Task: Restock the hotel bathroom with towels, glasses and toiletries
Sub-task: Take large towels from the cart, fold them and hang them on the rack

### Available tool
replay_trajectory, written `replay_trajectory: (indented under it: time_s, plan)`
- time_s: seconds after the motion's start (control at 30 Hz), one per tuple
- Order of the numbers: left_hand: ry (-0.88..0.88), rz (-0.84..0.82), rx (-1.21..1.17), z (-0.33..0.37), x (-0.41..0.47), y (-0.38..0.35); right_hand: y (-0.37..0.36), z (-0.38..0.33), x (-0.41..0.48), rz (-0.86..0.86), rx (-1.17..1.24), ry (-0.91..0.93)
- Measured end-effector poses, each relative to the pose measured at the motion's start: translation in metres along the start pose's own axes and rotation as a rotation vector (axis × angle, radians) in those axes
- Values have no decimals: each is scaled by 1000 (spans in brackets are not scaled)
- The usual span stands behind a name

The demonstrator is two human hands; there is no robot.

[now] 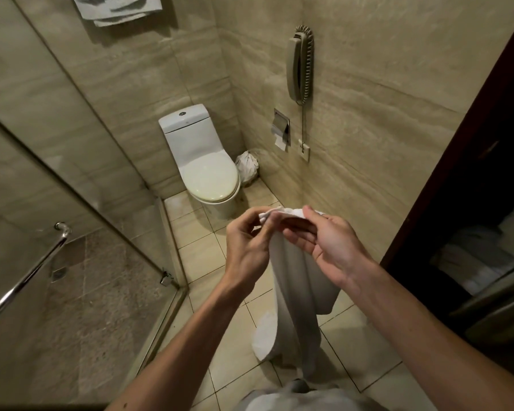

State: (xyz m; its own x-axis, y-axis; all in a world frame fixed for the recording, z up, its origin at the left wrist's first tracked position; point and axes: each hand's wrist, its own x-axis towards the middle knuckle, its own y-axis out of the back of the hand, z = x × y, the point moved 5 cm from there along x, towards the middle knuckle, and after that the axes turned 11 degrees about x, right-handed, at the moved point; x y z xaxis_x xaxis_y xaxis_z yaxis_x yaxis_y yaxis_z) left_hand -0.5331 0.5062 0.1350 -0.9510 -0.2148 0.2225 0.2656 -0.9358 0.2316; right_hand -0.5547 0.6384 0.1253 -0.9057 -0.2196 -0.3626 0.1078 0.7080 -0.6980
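Dim, warm yellow-green light falls from above, brightest on the far wall tiles [368, 84] and the glossy toilet lid [211, 179]. The glass shower door [80, 209] at left carries hazy reflections, and its chrome handle [27, 280] glints. The cupboard [487, 232] at right sinks into deep shadow. Straight edges bow near the borders. The left hand [247, 247], right hand [330, 241] and white towel [294, 292] look slightly blurred.

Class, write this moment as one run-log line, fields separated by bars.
white towel: hangs down | left grip: pinches its top edge | right grip: holds same edge
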Motion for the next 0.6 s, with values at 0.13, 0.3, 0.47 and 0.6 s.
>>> replay_trajectory:
  time_s: [0.13, 0.3, 0.47, 0.6]
  plan:
    - [78, -73, -54, -8, 14, 11, 16, -8, 4, 2, -400, 176]
    - [115, -195, -128, 1, 38, 20, 34, -22, 19, -156, -837, 388]
    - [208, -423, -227, 20, 60, 25, 27, -5, 18, -415, -924, 260]
    - [181, -531, -171, 30, 70, 31, 25, 5, 14, -502, -1107, 175]
